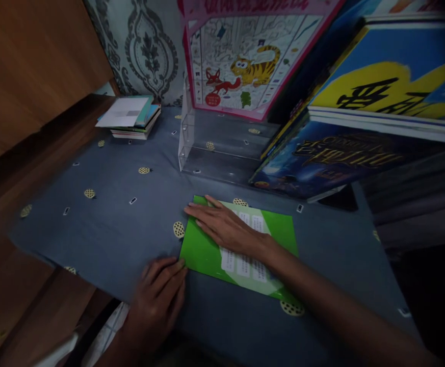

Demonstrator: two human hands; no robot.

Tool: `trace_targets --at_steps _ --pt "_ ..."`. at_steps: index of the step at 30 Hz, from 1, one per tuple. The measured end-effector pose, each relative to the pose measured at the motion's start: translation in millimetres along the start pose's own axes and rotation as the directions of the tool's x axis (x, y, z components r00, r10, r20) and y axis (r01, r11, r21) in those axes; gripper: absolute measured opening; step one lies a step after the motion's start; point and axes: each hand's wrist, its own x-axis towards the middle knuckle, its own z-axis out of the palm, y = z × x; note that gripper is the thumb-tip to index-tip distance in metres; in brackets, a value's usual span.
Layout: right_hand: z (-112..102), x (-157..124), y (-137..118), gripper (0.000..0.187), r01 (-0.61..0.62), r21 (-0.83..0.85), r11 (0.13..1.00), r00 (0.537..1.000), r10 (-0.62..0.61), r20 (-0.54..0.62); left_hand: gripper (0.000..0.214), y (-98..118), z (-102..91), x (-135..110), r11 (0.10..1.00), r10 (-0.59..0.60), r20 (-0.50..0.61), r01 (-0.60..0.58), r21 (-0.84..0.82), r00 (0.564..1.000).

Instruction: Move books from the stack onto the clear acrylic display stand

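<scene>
A bright green booklet point(203, 250) with a pale green middle and white text panels lies flat on the cloth-covered table. My right hand point(230, 229) rests palm down across it, fingers stretched toward its far left corner, hiding part of the text. At the near left corner of the booklet is my left hand point(161, 290), slightly blurred, with its fingers bent and close together and their tips on that corner. The left thumb is largely hidden.
Beyond the booklet stands a clear acrylic rack point(214, 160) holding a pink-bordered picture book point(253, 66). Large books, including a blue and yellow one point(398, 86), stand at the right. Several small books point(130, 114) are stacked at the back left, near a wooden panel point(34, 61).
</scene>
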Motion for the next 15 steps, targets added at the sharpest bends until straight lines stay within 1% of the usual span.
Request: trace_targets --at_steps 3,6,8,10,12,15 --pt "0 4 9 0.045 -0.017 -0.01 1.0 1.0 0.017 -0.022 0.029 1 -0.7 1 1.0 0.006 -0.004 -0.006 -0.011 1.0" --pt "3 5 12 0.044 -0.026 -0.025 0.999 0.999 0.025 -0.04 0.025 3 -5.4 7 1.0 0.01 0.01 -0.01 0.004 1.0" --pt "6 5 12 0.044 -0.032 -0.034 0.999 0.999 0.031 -0.041 0.022 4 -8.5 16 1.0 0.01 0.053 -0.012 0.024 0.999" --pt "9 4 12 0.044 -0.045 -0.032 0.998 0.998 0.044 -0.037 0.02 2 -8.0 30 0.998 0.014 0.12 -0.021 0.06 0.993" --pt "10 3 13 0.046 -0.055 -0.009 0.998 0.998 0.055 -0.036 0.019 -5 -1.5 46 0.99 0.021 0.185 -0.046 0.13 0.983" --pt "6 4 14 0.05 -0.069 0.076 0.995 0.995 0.074 -0.065 0.024 -23 16.0 74 0.958 0.051 0.233 -0.114 0.264 0.971"
